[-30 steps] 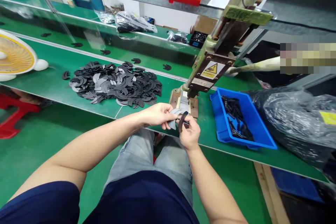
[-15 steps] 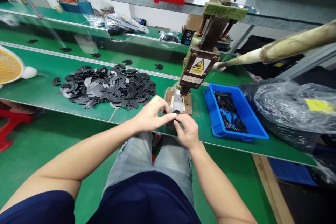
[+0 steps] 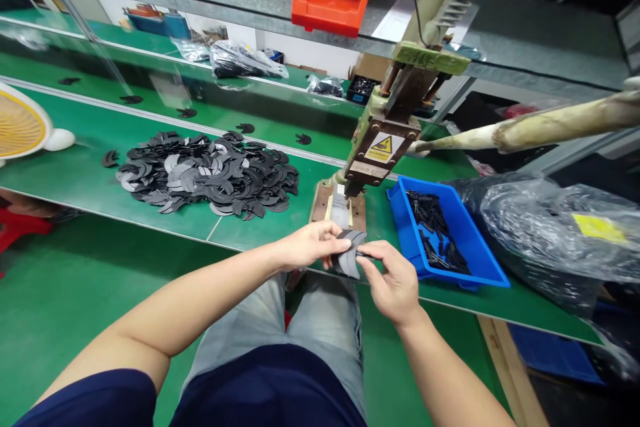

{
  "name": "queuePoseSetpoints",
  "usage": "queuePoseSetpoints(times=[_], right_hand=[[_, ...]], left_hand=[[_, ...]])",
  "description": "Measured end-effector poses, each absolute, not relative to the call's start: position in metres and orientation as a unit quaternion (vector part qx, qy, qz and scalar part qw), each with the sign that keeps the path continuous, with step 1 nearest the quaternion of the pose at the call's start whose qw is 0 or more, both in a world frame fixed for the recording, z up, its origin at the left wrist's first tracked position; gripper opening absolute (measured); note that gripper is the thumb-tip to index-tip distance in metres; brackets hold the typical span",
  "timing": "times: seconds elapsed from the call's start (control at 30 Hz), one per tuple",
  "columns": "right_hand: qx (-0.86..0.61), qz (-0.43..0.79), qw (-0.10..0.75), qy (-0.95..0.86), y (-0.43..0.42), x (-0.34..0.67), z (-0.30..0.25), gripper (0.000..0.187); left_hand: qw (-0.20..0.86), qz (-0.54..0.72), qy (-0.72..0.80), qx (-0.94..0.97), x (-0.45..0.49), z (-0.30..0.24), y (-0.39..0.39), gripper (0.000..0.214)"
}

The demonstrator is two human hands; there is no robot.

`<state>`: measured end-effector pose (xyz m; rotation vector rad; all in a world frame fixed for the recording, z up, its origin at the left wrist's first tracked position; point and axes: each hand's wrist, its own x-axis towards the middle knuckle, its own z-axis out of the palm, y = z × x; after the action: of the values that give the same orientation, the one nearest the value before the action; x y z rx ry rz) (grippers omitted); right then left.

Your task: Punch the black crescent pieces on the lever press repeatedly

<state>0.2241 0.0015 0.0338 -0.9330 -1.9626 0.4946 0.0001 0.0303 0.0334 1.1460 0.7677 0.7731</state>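
My left hand (image 3: 313, 244) is closed on a curved dark grey plastic piece (image 3: 350, 255) in front of the hand press, its broad face turned up. My right hand (image 3: 397, 283) pinches a slim black part (image 3: 367, 255) at the right edge of that curved piece; the fingertips partly hide it, and whether the two are joined I cannot tell. Just beyond my hands stands the hand press (image 3: 383, 140), its ram above a metal base (image 3: 321, 203). A heap of similar curved pieces (image 3: 210, 177) lies on the green bench to the left.
A blue bin (image 3: 470, 240) of slim black parts stands at the right, beside a plastic-wrapped bundle (image 3: 540, 220). The press lever (image 3: 550, 120) reaches rightward. An orange bin (image 3: 330, 13) sits on the overhead shelf. A fan (image 3: 23, 123) is at far left.
Both hands have drawn back from the press base toward me and slightly right. The curved piece now shows its face, and my right hand has shifted farther right. The view has tilted slightly.
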Motion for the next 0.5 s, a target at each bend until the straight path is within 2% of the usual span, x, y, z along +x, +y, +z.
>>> queuePoseSetpoints(times=[0.1, 0.2, 0.37, 0.5], right_hand=[[-0.439, 0.276, 0.435, -0.736, 0.006, 0.238, 0.045, 0.012], [-0.501, 0.299, 0.424, -0.692, 0.031, 0.257, 0.057, 0.021], [-0.594, 0.207, 0.379, -0.679, 0.126, 0.292, 0.067, 0.031], [-0.614, 0.158, 0.333, -0.698, 0.22, 0.295, 0.063, 0.03]], left_hand=[[0.737, 0.323, 0.307, 0.508, 0.006, 0.026, 0.034, 0.056], [0.675, 0.358, 0.353, 0.54, -0.008, 0.011, 0.047, 0.051], [0.466, 0.444, 0.523, 0.559, -0.058, -0.03, 0.073, 0.043], [0.435, 0.413, 0.548, 0.583, -0.077, -0.052, 0.075, 0.038]])
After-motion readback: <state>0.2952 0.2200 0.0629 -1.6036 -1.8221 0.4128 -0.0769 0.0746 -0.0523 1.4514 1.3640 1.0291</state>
